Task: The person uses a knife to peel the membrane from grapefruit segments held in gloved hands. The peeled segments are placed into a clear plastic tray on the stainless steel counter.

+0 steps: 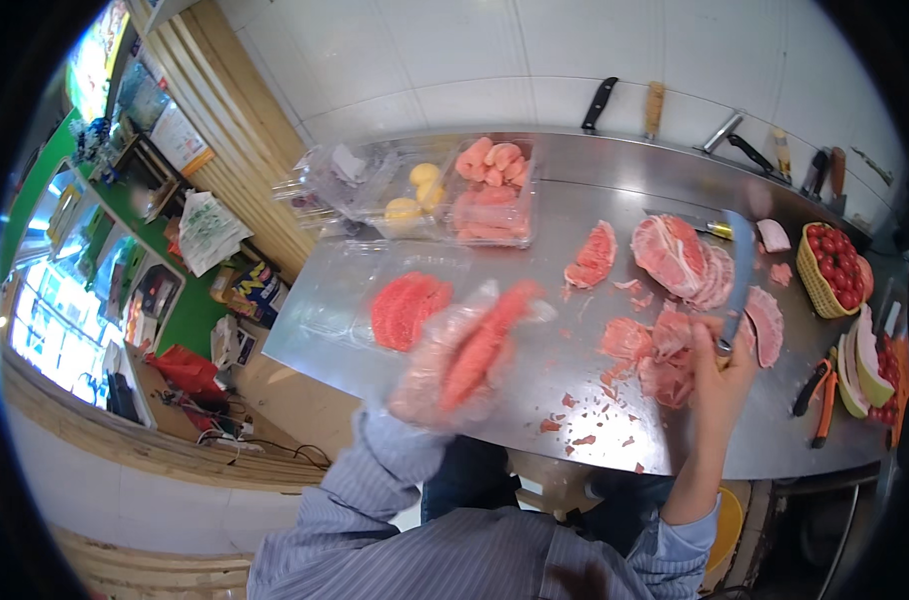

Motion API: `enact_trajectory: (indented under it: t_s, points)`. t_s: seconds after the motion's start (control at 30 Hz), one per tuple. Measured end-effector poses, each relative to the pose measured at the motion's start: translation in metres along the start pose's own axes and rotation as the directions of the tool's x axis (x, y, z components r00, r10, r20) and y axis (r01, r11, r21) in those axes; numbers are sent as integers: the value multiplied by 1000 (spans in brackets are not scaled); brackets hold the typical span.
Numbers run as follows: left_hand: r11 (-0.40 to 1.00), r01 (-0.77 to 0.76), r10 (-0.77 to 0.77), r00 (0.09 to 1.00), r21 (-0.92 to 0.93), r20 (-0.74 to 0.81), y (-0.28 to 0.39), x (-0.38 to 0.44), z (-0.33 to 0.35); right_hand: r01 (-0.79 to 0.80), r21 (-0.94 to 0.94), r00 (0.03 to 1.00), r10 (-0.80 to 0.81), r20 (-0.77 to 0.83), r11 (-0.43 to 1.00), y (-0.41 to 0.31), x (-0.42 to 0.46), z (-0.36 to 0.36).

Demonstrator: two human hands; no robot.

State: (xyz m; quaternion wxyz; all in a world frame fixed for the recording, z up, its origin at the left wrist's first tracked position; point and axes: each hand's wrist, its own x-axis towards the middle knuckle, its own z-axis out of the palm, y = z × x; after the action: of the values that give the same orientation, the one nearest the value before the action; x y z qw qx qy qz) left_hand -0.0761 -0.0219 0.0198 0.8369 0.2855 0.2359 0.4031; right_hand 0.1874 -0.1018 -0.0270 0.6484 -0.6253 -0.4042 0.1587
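My left hand [424, 394], in a clear plastic glove and blurred, holds a peeled red pomelo segment [481, 356] above the steel table [529, 420]. Just left of it, more peeled flesh [412, 311] sits in a clear plastic tray [323, 300]. My bare right hand [717, 390] grips a knife [741, 259] by its handle, the curved blade pointing up and away from me. Beside that hand lies a heap of torn pomelo membrane [668, 360]. Beyond are a partly separated pomelo [668, 255] and a loose segment [593, 255].
Clear boxes of pomelo flesh [492, 217] and yellow fruit [402, 210] stand at the back left. Another knife [687, 221] lies behind the pomelo. On the right are a basket of cherry tomatoes [822, 285], orange-and-black hand shears [822, 394] and rind pieces [859, 367]. Knives [601, 105] line the wall.
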Motion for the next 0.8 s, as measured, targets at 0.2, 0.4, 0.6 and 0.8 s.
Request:
enact_trajectory:
  t_s: [0.2,0.4,0.6,0.8]
  points:
    - [423,-148,547,828,894,-122,110,-27,-18,-30,270,998,45,-50,962,6,-3,-4]
    - [-98,112,489,871,989,-50,137,-2,-64,10,240,1000,-15,16,971,12,-9,-4]
    - [34,189,391,901,981,-187,126,13,-45,49,187,999,-45,-24,981,5,-11,1]
    - [-44,225,546,821,973,-165,137,1,-62,22,100,999,-18,-46,995,18,-12,4]
